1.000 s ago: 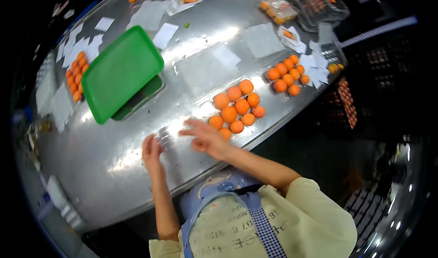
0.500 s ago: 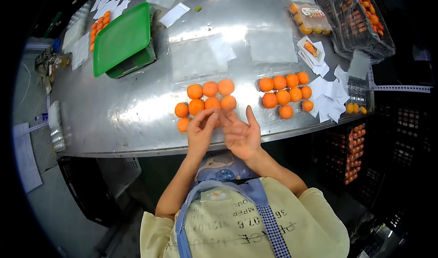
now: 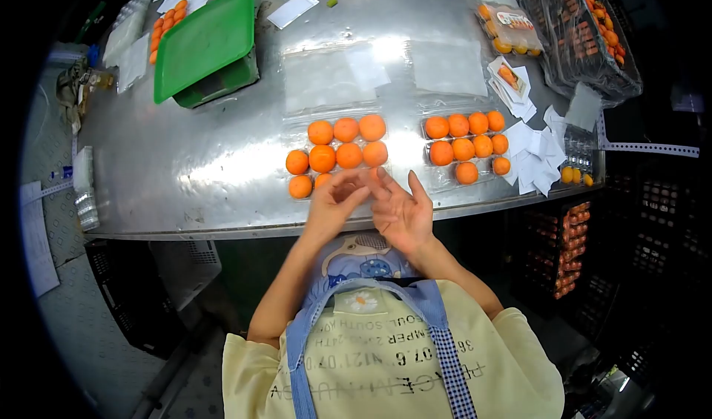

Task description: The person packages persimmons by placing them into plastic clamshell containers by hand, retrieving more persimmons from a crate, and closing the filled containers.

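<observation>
My left hand (image 3: 335,205) is over the table's front edge, its fingers curled and thumb bent in toward the fingertips. Anything pinched there is too small or hidden to make out. Beside it my right hand (image 3: 404,215) is turned palm up, thumb stretched out and fingers apart, their tips meeting those of the left. Just beyond both hands is an open clear plastic tray with round orange fruits (image 3: 322,157); the fingers partly cover its front row. To the right, a second clear tray holds similar orange fruits (image 3: 463,149), with a gap in its front row.
A green lid (image 3: 206,44) tops a bin on the left of the metal table (image 3: 185,185). Paper labels (image 3: 535,156) lie scattered at right, near a closed fruit pack (image 3: 512,30) and a plastic-lined crate (image 3: 567,33). More orange fruits (image 3: 167,26) stand at back left.
The view has shifted slightly, so the table and trays sit a little differently in it. Both hands stay together at the table edge, and the left thumb and fingers have changed position slightly.
</observation>
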A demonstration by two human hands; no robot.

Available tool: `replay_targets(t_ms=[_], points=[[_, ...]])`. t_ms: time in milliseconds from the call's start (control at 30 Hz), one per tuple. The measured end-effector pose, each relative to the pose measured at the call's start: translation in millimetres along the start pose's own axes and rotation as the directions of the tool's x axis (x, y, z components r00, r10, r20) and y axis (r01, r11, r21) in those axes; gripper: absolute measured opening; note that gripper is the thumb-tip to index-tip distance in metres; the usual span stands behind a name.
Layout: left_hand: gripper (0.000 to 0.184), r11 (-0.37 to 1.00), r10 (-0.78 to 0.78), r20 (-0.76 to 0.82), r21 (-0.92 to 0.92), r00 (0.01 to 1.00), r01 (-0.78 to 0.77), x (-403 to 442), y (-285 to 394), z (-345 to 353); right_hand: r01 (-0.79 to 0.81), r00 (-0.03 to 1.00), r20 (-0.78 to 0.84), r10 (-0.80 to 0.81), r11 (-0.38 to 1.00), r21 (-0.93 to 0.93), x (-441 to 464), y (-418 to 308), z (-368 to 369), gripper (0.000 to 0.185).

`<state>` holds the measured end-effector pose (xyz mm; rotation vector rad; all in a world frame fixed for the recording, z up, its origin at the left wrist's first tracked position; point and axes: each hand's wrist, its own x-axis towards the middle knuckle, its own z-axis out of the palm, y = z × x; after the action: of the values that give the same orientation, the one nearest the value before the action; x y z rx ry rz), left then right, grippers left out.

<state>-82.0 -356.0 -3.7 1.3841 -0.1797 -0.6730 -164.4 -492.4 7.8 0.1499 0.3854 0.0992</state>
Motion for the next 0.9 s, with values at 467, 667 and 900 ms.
replay_targets(t_ms=[467,667,900], points=[[0.049,0.905,-0.233,-0.415,0.239,0.88,0.352,27.0,-46.2,-121.7,-0.181,0.791,-0.035,-0.611,-0.179,-0.967,28.7,-29.0,-80.8,0.061],[0.051,0.906,-0.243,-0.417,0.225,0.876,0.358,28.0,-44.5,-106.8,-0.277,0.839,-0.136,-0.526,-0.2,-0.94,17.1,-54.4,-66.3,0.058],[0.045,0.939,-0.255,-0.427,0.105,0.868,0.328,20.8,-47.2,-87.4,-0.241,0.916,-0.116,-0.384,-0.294,-0.925,1.8,-88.0,-58.9,0.054]])
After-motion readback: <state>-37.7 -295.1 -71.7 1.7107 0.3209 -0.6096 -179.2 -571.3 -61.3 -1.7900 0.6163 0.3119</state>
